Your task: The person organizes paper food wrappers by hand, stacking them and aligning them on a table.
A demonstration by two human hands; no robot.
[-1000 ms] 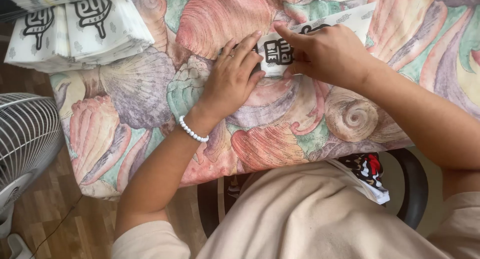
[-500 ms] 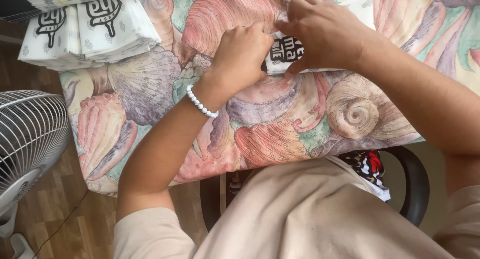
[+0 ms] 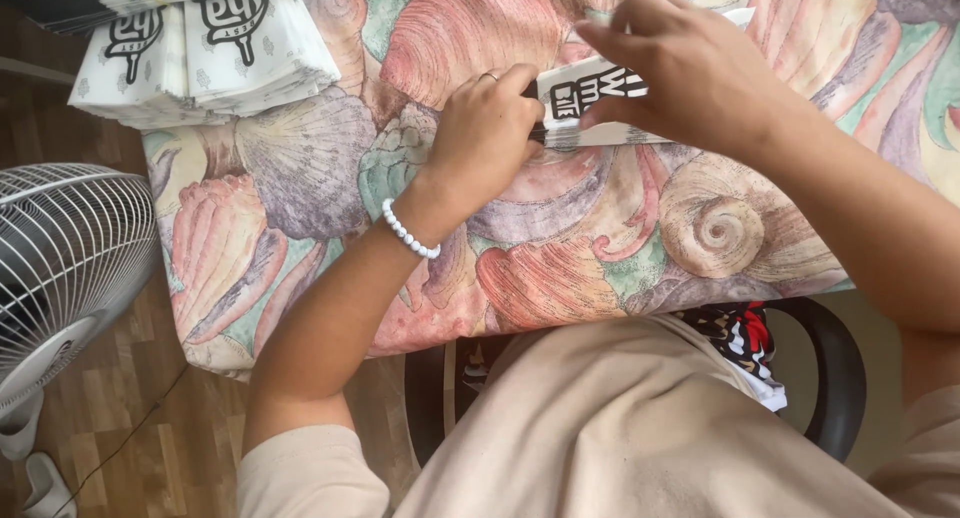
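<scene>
A person seated at a table draped in a seashell-patterned cloth of pink, green and mauve works a small white printed paper packet with both hands near the far middle of the surface. The left hand, a white bead bracelet at its wrist and a ring on one finger, is curled with fingertips pinching the packet's left edge; the right hand lies over its right side, fingers pressing it against the cloth. At the table's far left corner sits a stack of white printed paper bags, well apart from the hands. The cloth hangs over the near edge above the person's beige-clad lap. To the left, on a wood-plank floor, stands a white electric fan with a wire grille. A dark curved chair arm shows at lower right, beside a scrap of black, red and white patterned fabric
</scene>
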